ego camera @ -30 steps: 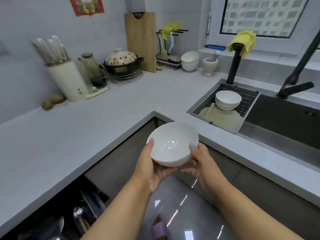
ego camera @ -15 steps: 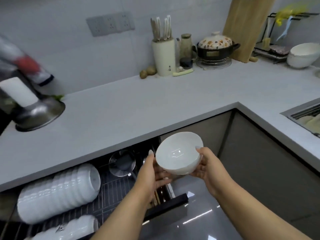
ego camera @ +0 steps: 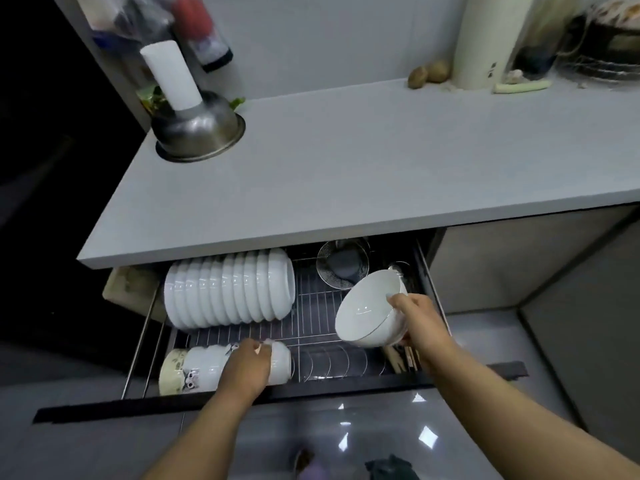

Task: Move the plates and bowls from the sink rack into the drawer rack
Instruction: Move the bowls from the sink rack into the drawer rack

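Under the grey counter [ego camera: 346,161] the drawer rack [ego camera: 311,327] stands pulled out over a glossy floor. Nearest you, your left hand [ego camera: 244,367] rests on the front row of bowls [ego camera: 221,367], fingers curled over the end one. Your right hand [ego camera: 417,320] holds the white bowl [ego camera: 367,310] by its rim, tilted on edge above the bare wires. That grip looks thin: glazed and slick, the bowl could slip or knock the back stack [ego camera: 228,289] beyond.

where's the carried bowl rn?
Head view, right of centre: white bowl tilted in the right hand, over the open drawer rack, right of the bowl stacks.
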A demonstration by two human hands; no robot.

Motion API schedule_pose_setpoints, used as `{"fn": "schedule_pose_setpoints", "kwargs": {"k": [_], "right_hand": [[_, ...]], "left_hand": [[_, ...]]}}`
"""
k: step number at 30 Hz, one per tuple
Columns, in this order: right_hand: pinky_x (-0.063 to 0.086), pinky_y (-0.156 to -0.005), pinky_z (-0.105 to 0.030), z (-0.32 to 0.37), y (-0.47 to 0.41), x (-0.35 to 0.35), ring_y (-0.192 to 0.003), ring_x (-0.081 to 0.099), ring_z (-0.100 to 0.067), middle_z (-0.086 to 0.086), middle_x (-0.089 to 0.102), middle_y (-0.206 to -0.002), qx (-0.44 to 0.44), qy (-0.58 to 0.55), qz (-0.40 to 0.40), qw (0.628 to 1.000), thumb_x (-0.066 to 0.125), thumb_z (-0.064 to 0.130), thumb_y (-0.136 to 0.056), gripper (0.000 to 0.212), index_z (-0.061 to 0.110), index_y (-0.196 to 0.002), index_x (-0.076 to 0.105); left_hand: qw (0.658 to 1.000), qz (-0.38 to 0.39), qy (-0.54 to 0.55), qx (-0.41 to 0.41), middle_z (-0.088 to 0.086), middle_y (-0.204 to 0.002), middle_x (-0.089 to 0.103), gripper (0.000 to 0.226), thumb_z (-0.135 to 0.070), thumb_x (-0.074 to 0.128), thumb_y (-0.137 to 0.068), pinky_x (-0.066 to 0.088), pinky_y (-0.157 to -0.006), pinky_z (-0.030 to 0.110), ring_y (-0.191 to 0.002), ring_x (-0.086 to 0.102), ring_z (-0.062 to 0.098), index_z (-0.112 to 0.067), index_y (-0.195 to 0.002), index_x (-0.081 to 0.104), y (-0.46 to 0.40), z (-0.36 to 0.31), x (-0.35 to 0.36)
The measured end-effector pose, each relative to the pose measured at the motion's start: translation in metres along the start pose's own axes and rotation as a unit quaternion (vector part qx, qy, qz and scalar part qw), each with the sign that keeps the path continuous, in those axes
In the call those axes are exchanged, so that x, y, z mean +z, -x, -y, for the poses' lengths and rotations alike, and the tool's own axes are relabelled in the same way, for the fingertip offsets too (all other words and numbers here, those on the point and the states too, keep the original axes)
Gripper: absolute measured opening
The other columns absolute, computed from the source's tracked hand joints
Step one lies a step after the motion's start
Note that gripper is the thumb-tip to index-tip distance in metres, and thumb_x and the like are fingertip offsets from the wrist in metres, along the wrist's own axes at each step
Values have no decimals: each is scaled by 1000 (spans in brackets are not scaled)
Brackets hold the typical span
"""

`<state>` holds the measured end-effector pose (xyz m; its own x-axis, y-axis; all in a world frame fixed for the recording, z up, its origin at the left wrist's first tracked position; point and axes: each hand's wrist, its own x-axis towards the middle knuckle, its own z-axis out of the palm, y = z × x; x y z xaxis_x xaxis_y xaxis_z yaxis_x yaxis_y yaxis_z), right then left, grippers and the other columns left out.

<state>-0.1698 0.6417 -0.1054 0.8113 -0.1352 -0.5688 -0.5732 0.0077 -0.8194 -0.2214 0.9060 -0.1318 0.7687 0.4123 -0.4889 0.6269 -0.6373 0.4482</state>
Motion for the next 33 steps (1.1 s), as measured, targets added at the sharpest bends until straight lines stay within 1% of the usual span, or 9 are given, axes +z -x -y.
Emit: {"fn": "schedule_pose_setpoints", "kwargs": {"k": [3, 5, 8, 10, 12, 15, 25, 30, 33], "right_hand": [[54, -86, -51, -14, -5, 35, -94, 62, -26, -7, 60, -104, 14, 67, -16, 998, 64, 48, -65, 55, 15, -108, 52], [55, -82, -48, -23, -12, 56, -90, 63, -26, -9, 63, -101, 14, 121, -13, 992, 63, 51, -58, 61, 13, -105, 55], [55, -76, -40, -33, -22, 86, -83, 62, -23, -4, 62, -88, 18, 184, -15, 983, 69, 40, -72, 35, 14, -90, 55], [49, -76, -33, -43, -32, 99, -89, 59, -23, -2, 60, -95, 24, 246, -9, 969, 69, 35, -76, 40, 12, -104, 51], [49, -80, -34, -54, -43, 110, -98, 58, -26, -6, 59, -110, 37, 309, 10, 950, 69, 41, -73, 63, 9, -122, 46], [46, -76, -33, -61, -52, 122, -105, 55, -30, -14, 55, -124, 61, 401, 43, 913, 66, 45, -76, 72, 11, -133, 37], [52, -88, -40, -73, -73, 150, -113, 54, -32, -15, 51, -130, 102, 505, 80, 853, 70, 47, -71, 85, 9, -136, 32], [52, -82, -38, -85, -78, 156, -112, 54, -33, -15, 50, -129, 116, 516, 82, 845, 72, 47, -69, 87, 11, -137, 31], [51, -87, -40, -90, -81, 160, -114, 54, -33, -15, 51, -129, 120, 517, 86, 843, 70, 46, -72, 87, 8, -139, 29]], "left_hand": [[987, 34, -155, 31, 9, -123, 62, 44, -49, 30, -98, 43, -88, 32, -111, 57, 29, -18, -119, 54, -16, 31, -5], [976, 33, -203, 73, 8, -118, 65, 44, -49, 28, -98, 45, -85, 32, -108, 58, 29, -19, -114, 57, -21, 40, -8], [965, 37, -227, 123, 8, -116, 66, 45, -47, 27, -100, 45, -83, 34, -108, 59, 29, -18, -119, 55, -26, 44, -9], [963, 48, -225, 137, 8, -118, 65, 47, -48, 25, -100, 44, -85, 34, -110, 58, 30, -19, -124, 53, -29, 47, -9], [959, 66, -230, 152, 7, -121, 64, 49, -51, 23, -99, 44, -87, 35, -112, 57, 29, -22, -128, 50, -31, 51, -9], [940, 82, -271, 191, 5, -119, 65, 53, -56, 19, -97, 45, -86, 35, -111, 58, 27, -25, -130, 47, -28, 55, -8], [929, 57, -287, 228, 0, -127, 55, 58, -61, 23, -94, 43, -88, 36, -119, 47, 23, -23, -131, 47, -31, 56, -4], [929, 26, -279, 241, -3, -128, 52, 87, -68, -4, -74, 43, -88, 35, -119, 44, 21, -25, -133, 43, -31, 59, -3], [930, 8, -276, 245, -3, -128, 52, 89, -66, -5, -71, 42, -86, 34, -118, 45, 21, -25, -133, 43, -31, 60, -1]]}}
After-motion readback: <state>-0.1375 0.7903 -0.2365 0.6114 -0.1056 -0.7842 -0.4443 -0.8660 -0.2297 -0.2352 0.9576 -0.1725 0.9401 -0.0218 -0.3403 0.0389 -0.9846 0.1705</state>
